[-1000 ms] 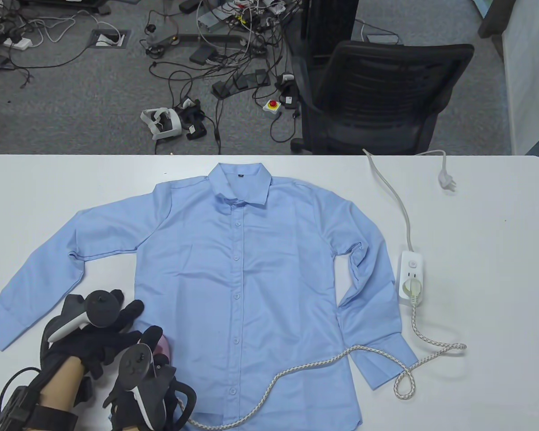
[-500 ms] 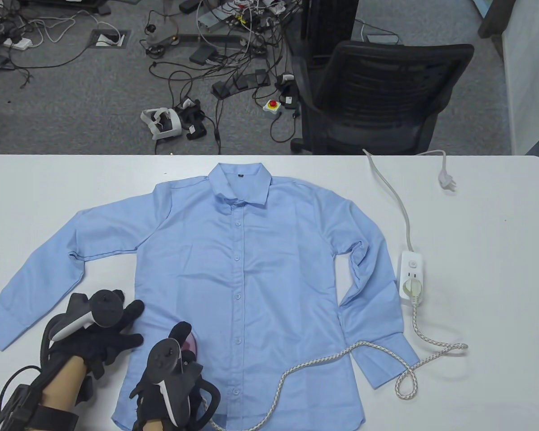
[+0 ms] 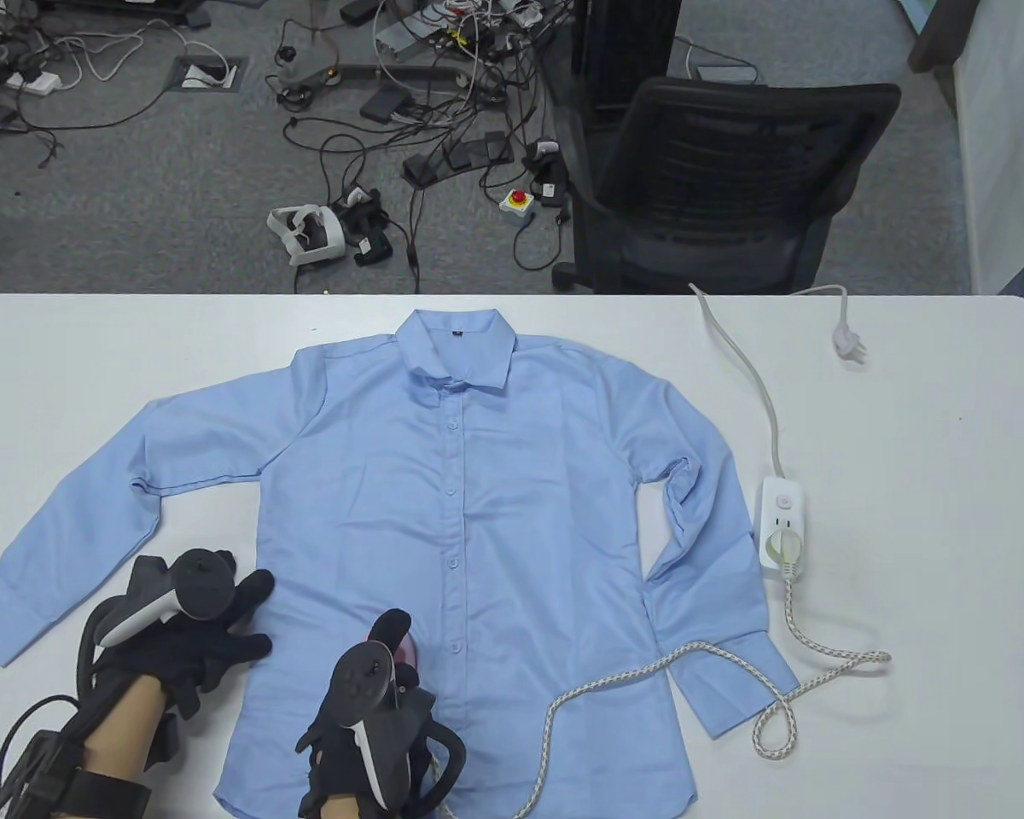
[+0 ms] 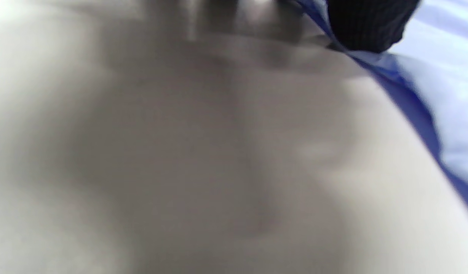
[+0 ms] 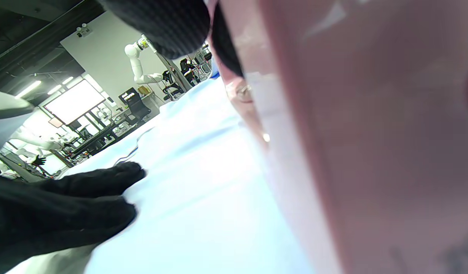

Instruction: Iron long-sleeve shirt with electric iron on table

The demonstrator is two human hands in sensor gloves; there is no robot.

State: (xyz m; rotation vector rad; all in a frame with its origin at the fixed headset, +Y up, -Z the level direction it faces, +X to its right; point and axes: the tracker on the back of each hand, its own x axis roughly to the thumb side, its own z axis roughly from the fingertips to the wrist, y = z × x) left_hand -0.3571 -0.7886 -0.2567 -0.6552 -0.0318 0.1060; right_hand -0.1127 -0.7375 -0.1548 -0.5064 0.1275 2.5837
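Observation:
A light blue long-sleeve shirt point(image 3: 495, 478) lies flat, buttoned, collar toward the far edge of the white table point(image 3: 922, 426). My right hand point(image 3: 375, 725) grips the handle of a pink iron point(image 3: 405, 655) that rests on the shirt's lower front, left of the button line. In the right wrist view the iron's pink body point(image 5: 371, 133) fills the right side, over the shirt point(image 5: 188, 182). My left hand point(image 3: 209, 636) lies with its fingers spread flat at the shirt's lower left edge; its gloved fingers point(image 5: 77, 205) show there too. The left wrist view is blurred, with a fingertip point(image 4: 367, 23) on the shirt edge point(image 4: 439, 76).
The iron's braided cord point(image 3: 648, 674) runs across the right cuff to a white power strip point(image 3: 783, 527) right of the shirt; the strip's own cable and plug point(image 3: 849, 341) lie loose near the far edge. A black office chair point(image 3: 717, 179) and floor cables stand beyond the table.
My right hand has slid the iron to the right across the shirt's lower front, from its left edge toward the button line, dragging the cord along. The left hand has stayed in place.

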